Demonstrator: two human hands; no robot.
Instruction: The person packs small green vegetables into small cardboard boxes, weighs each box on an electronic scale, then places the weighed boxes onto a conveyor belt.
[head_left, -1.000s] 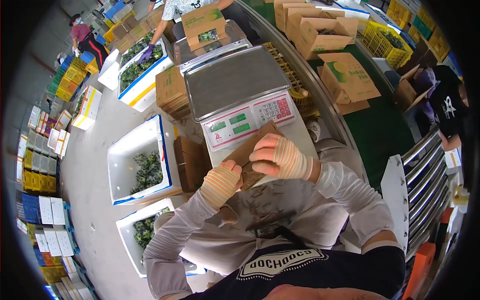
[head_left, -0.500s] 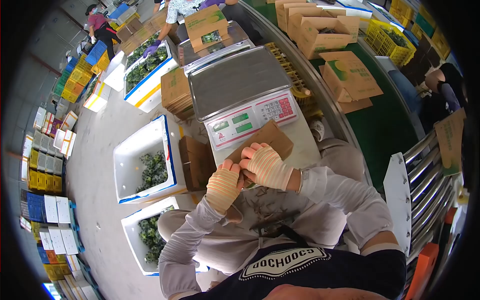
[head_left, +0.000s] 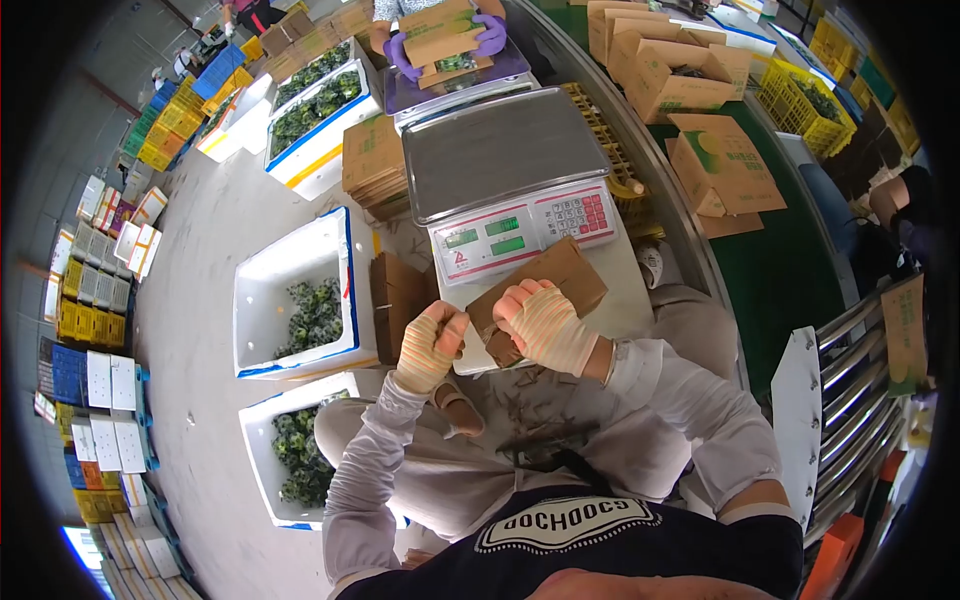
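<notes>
A brown cardboard box (head_left: pixel 560 277) lies tilted at the front of a digital scale (head_left: pixel 520 225), on the pale stand. My right hand (head_left: pixel 545 325), in a striped fingerless glove, has its fingers curled on the box's near end. To the left of that end is my left hand (head_left: pixel 432 345), gloved the same way, with fingers closed together; whether it pinches something is too small to tell. The scale's metal tray (head_left: pixel 505 150) carries nothing. Left of the stand, a white foam box (head_left: pixel 300 290) and a second foam box (head_left: pixel 262 450) hold dark green produce.
Across the scale, a co-worker's purple-gloved hands (head_left: pixel 490 35) hold a carton (head_left: pixel 437 32) over another scale. Flattened cartons (head_left: pixel 375 165) are stacked at left. A green conveyor (head_left: pixel 745 290) carries cartons at right. Metal rollers (head_left: pixel 850 400) stand at the lower right.
My left hand has moved left, away from my right hand and the box end. The co-worker's hands now both hold the carton. The whole view has shifted slightly.
</notes>
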